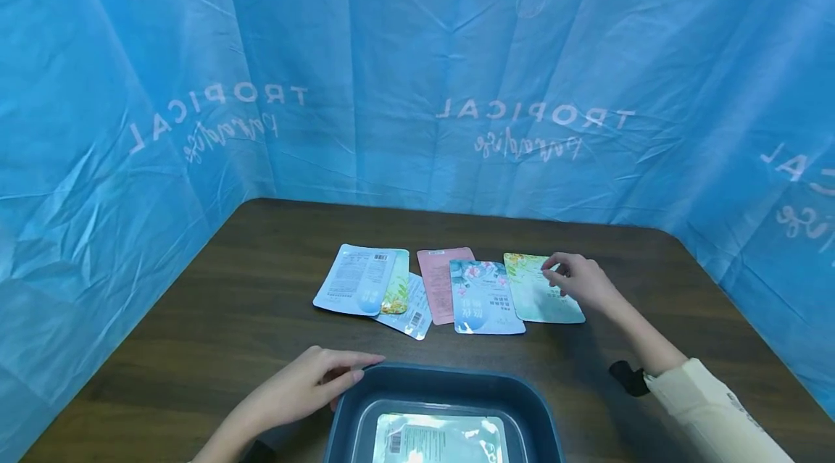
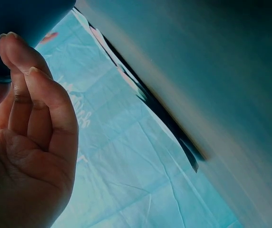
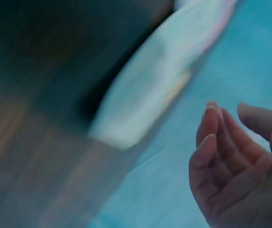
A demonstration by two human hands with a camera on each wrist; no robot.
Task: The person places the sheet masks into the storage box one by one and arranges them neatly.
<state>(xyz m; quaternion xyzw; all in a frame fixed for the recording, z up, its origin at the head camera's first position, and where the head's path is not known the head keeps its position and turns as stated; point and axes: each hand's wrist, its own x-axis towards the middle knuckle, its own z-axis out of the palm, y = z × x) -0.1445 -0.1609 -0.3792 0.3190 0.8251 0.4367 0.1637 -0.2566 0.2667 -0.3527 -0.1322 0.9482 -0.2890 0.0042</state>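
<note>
My left hand (image 1: pixel 303 387) holds the back-left corner of a dark blue plastic tray (image 1: pixel 450 370), its thumb and bent fingers at the rim. In the left wrist view the fingers (image 2: pixel 36 80) reach up to the tray (image 2: pixel 26 23). A shiny pale green sachet (image 1: pixel 427 441) lies inside the tray. My right hand (image 1: pixel 577 278) hovers over a green sachet (image 1: pixel 544 307) with yellow leaves, at the right of the sachet group. Its fingers curve loosely with a gap to the thumb, and nothing is between them in the right wrist view.
On the dark wooden table (image 1: pixel 196 347), left of the green sachet, lie a blue floral sachet (image 1: pixel 485 303), a pink sachet (image 1: pixel 438 289) and a small overlapping group with a pale blue sachet (image 1: pixel 355 282) on top. Blue printed sheeting (image 1: pixel 404 86) hangs round the table's far sides.
</note>
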